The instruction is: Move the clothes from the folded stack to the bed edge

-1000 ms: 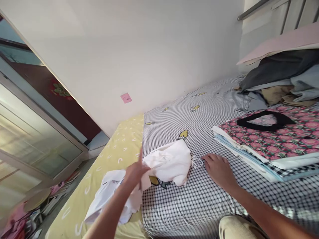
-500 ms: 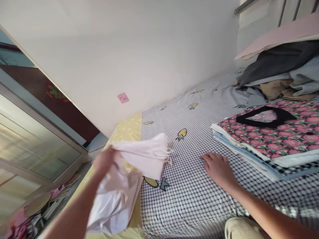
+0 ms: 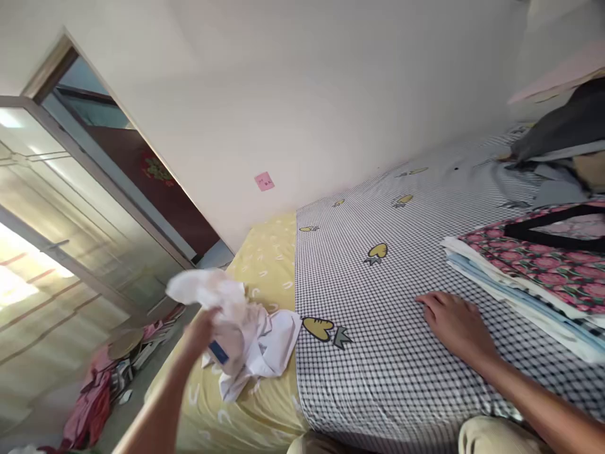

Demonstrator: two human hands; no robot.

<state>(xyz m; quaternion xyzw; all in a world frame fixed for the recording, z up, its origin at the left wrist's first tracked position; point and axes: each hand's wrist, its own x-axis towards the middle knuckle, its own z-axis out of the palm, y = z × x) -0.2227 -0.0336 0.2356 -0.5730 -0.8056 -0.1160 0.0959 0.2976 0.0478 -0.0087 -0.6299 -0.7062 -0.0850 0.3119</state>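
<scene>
My left hand (image 3: 202,333), blurred by motion, grips a thin white cloth (image 3: 208,291) and lifts it above the bed's yellow end. Under and beside it lies a crumpled white garment (image 3: 276,350). A beige piece of fabric with a dark blue patch (image 3: 218,352) shows close to the fingers; whether it belongs to the same garment I cannot tell. My right hand (image 3: 456,325) rests palm down on the checked bedsheet (image 3: 378,378), fingers stretched out and holding nothing. To its right is a folded stack of clothes topped by a pink floral garment (image 3: 534,255) with a black neckline.
Dark and grey clothes (image 3: 558,126) are heaped at the far right. A pink note (image 3: 264,181) is stuck on the wall behind the bed. Left of the bed, a glazed door (image 3: 85,214) stands beside a doorway, with pink fabric (image 3: 89,403) low by the floor.
The pale cloth, earlier spread rightward from my left hand over the sheet, has swung left and bunched up. My view has shifted left. My right hand stays on the sheet.
</scene>
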